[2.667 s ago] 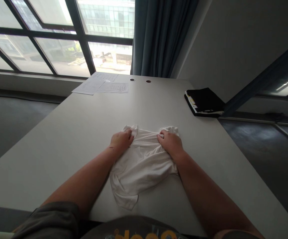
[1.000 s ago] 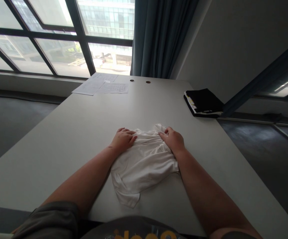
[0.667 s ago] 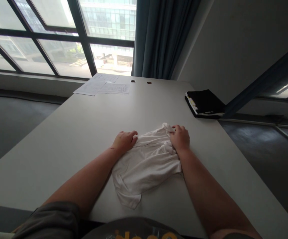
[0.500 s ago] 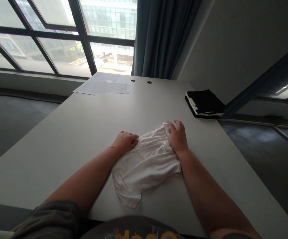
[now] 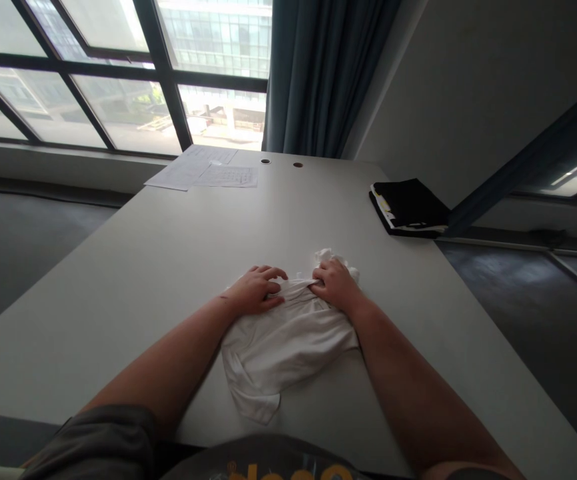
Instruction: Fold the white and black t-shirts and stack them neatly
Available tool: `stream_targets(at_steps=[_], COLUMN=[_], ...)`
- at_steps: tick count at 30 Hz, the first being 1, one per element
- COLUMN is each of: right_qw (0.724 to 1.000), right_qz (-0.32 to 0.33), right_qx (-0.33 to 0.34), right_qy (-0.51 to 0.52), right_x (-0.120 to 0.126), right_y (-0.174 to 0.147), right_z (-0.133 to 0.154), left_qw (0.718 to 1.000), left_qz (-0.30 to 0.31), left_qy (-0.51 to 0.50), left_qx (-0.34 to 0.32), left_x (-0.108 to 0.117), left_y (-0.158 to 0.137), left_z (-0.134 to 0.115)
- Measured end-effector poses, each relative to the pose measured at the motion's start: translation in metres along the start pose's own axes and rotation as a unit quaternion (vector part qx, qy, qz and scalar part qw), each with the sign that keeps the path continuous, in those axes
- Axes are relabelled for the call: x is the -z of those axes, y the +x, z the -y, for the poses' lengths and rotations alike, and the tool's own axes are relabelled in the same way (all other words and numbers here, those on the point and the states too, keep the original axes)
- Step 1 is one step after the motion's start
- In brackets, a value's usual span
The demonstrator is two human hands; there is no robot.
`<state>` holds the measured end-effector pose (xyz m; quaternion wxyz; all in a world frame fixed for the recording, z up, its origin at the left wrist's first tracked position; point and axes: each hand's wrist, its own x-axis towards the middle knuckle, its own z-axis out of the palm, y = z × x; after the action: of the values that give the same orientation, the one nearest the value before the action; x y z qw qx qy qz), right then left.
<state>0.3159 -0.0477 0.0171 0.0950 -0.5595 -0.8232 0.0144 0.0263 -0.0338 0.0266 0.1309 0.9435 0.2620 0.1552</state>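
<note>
White garment point(image 5: 288, 347) on white table point(image 5: 148, 287), near edge, straight in front of the person – rumpled, creases running across it, one flap poking out toward the body at lower left. Left hand point(image 5: 254, 292) on the upper left part of the garment, fingers parted and bent, thumb apart from them, lying over the cloth, not clenched. Right hand point(image 5: 337, 285) at the upper right, fingers curled down, thumb and fingertips pinching a gathered fold; more cloth bunched up just beyond the knuckles. Exact fingertip contact under the right hand hidden, cannot tell. Both forearms reach in from the bottom corners, gap between the hands with creased fabric across it.

Far end of table: overlapping printed papers point(image 5: 178, 172) on the left, two round cable holes point(image 5: 298, 165) beside them. Black folder point(image 5: 413, 203) at the right edge, pages and a yellow tab showing – well apart from the hands. Behind: dark-framed window point(image 5: 218, 40), blue curtain point(image 5: 331, 73). Grey shirt point(image 5: 273, 450) with orange lettering at bottom.
</note>
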Motion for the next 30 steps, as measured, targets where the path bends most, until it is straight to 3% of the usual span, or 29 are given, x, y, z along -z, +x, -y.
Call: stream_targets(at_steps=[9,16,19,30], right_qw=[0.991,0.978,0.975,0.976], right_qz=[-0.098,-0.149,-0.165,-0.207], right_qx=[-0.077,-0.136,-0.143,-0.043], right_qy=[-0.039,-0.044,-0.048,0.047], right_x=[-0.011,-0.01,-0.007,0.01], right_y=[-0.001,-0.002,-0.002,-0.004], right_z=[-0.006,-0.005,-0.002,0.008], left_qw=[0.989,0.969,0.961,0.942], left_qz=[0.018,-0.141,-0.174,-0.273], left_qy=[0.087,0.083,0.084,0.078], left_qx=[0.115,0.187,0.196,0.177], left_x=[-0.007,-0.012,-0.01,0.004], left_y=[0.005,0.002,0.002,-0.002], left_z=[-0.003,0.004,0.002,-0.011])
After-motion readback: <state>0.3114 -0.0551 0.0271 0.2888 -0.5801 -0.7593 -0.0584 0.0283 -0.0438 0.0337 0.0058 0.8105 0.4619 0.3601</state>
